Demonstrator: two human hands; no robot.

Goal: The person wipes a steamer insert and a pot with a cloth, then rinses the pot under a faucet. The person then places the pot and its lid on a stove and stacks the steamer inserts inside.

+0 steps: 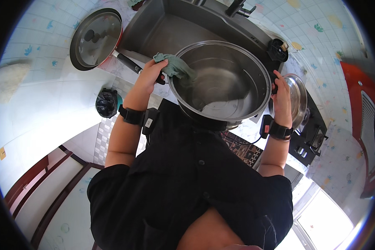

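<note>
A large stainless steel pot (225,72) is held between my two hands, close to my body at the front edge of the sink. Its wide mouth faces up towards me, and the inside looks bare and shiny. My left hand (151,75) grips the black handle (160,78) on the pot's left side. The same hand also pinches a green cloth (175,65), which drapes over the rim and down into the pot. On the other side, my right hand (281,93) is closed around the right handle (274,87).
Behind the pot lies a dark sink (181,31) with a black faucet (237,8). A lidded frying pan (97,40) rests on the left, its handle pointing towards my left hand. Beyond my right hand are a round steel lid or dish (297,93) and a black gas stove (312,128).
</note>
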